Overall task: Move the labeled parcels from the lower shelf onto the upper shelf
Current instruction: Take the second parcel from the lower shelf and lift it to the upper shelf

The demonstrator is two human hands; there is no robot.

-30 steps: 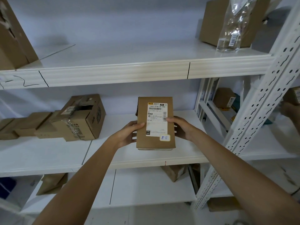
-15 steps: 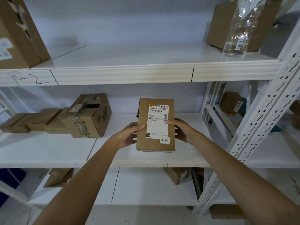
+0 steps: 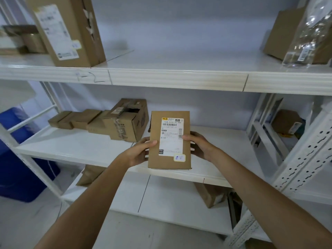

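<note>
Brown cardboard parcel [image 3: 169,141], upright, white shipping label [image 3: 171,136] facing out: clasped at its sides by left hand [image 3: 138,153] and right hand [image 3: 199,146], in front of the lower shelf [image 3: 77,150]. Taped box [image 3: 125,119] stands left. Upper shelf [image 3: 179,79] overhead. View has shifted left since 0.5 s ago; grip unchanged.

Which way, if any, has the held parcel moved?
Yes, left: the parcel earlier overlapped the red mark on the lower shelf edge, now sits left of it.
</note>
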